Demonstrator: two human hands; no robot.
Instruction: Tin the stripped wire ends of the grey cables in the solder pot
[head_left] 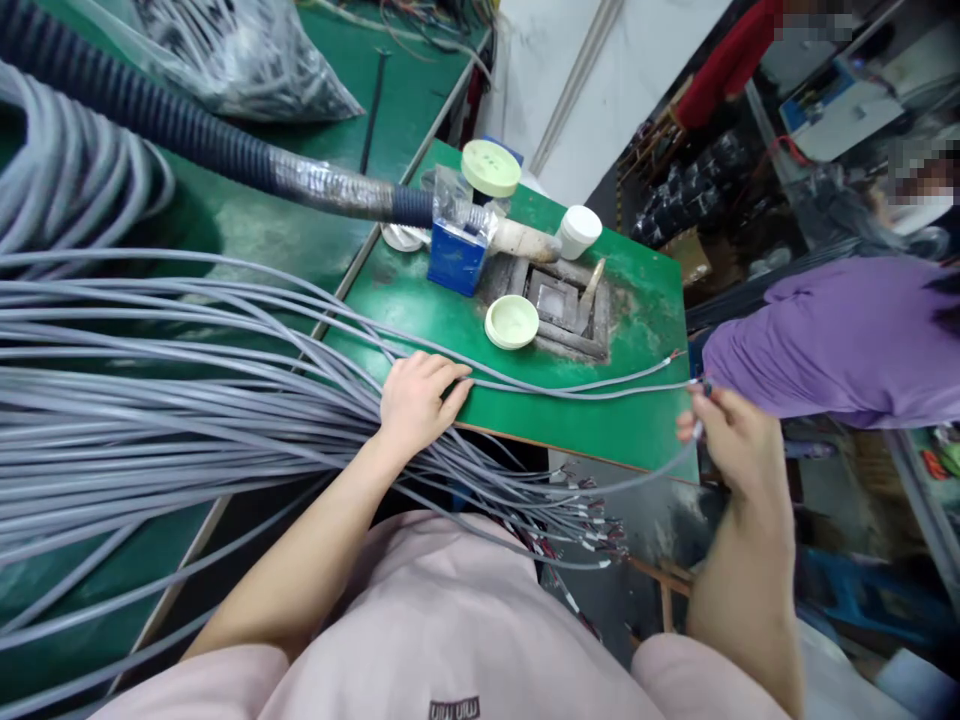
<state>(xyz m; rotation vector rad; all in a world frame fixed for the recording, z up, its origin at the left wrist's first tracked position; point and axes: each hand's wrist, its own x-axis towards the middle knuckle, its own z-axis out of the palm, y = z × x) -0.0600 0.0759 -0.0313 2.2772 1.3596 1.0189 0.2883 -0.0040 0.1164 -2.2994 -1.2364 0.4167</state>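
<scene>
My left hand (424, 400) lies over the grey cables (300, 440) at the near edge of the green table. Its fingers are curled down, and a cable runs out between thumb and forefinger. At the table's right end my right hand (739, 440) is closed, pinching grey cables near their ends; the tips are partly hidden by the fingers. One of these stretches across from my left hand, another curves up from below. Beside them a loose cable end (671, 358) shows bare coloured wires. Below my left hand, several stripped cable ends (600, 530) hang past the table edge.
A square pot (555, 298) is set into the table (637, 300), a stick leaning in it. Around it stand an open tub (512, 322), a white tub (579, 232), a lid (491, 167) and a blue box (456, 255) with a hose (330, 190). A person in purple (825, 340) is at right.
</scene>
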